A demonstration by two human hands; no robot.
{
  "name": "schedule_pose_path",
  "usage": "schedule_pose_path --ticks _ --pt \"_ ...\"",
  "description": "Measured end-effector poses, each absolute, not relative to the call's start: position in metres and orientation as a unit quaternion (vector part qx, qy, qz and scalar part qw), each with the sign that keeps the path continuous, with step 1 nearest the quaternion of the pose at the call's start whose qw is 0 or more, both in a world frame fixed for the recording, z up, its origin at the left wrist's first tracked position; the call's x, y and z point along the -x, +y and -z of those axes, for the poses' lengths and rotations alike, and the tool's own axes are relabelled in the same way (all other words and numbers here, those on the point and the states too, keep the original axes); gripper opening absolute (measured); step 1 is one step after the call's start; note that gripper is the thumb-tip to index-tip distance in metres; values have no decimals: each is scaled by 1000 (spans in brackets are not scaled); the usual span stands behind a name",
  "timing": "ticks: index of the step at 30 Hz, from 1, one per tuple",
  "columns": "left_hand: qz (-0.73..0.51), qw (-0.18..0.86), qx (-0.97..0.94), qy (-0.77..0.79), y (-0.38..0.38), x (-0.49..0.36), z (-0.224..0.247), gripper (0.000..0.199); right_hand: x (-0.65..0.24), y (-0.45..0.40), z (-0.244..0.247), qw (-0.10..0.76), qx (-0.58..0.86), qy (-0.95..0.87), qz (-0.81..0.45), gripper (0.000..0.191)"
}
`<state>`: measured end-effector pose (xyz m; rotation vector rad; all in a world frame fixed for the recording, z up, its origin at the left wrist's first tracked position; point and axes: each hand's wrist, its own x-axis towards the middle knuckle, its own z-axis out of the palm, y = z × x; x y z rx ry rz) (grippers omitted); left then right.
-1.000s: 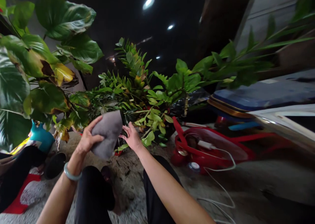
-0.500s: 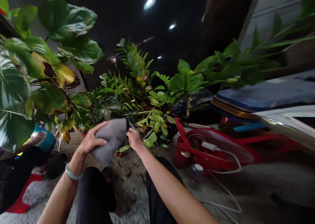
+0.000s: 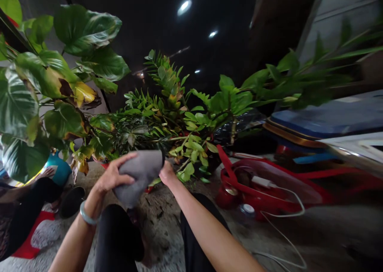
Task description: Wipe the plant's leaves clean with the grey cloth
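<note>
A grey cloth item [image 3: 139,176] with a dark edge on its right hangs between my hands, above my knees. My left hand [image 3: 115,176], below a pale bangle on the wrist, grips it from the left with the thumb across its near side. At the dark edge, the fingers of my right hand [image 3: 167,173] are closed on the item. What is inside the item, if anything, is hidden.
Leafy plants [image 3: 191,144] stand just beyond my hands, with large leaves [image 3: 86,28] at the left. A red bag [image 3: 269,184] with a white cable lies at the right, near a lidded bottle [image 3: 247,210]. Another person's dark-clothed leg [image 3: 26,208] is at the left.
The view has shifted slightly, so the surroundings sit a little lower and farther right. Both hands have moved slightly to the right with the grey item, whose dark-edged end now points more to the right.
</note>
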<state>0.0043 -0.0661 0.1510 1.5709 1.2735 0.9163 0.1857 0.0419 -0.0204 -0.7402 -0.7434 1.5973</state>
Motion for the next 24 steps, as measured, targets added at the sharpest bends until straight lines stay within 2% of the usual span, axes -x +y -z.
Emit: schedule_pose_path --ticks 3,5,11,13,16,20,22,24 --pt "-507 389 -596 485 -42 -5 -186 92 -179 46 18 574 304 -285 -705 30" --pt "-528 382 -578 491 -28 -12 -187 95 -178 47 17 576 297 -266 -713 32" --pt "-324 474 -580 578 -54 -23 -113 89 -185 45 20 568 288 -299 -711 16" --pt "-310 489 -594 558 -72 -16 -109 82 -187 46 22 569 292 -294 -710 16" --pt "-402 464 -574 542 -80 1 -137 83 -185 48 23 570 298 -275 -714 21" --pt "-595 352 -489 532 -61 24 -168 100 -180 49 21 563 301 -259 -725 30" --pt "-601 330 -471 555 -57 27 -153 97 -180 49 20 562 297 -249 -731 29" --pt "-525 359 -476 607 -67 26 -123 83 -181 50 20 564 298 -243 -731 29"
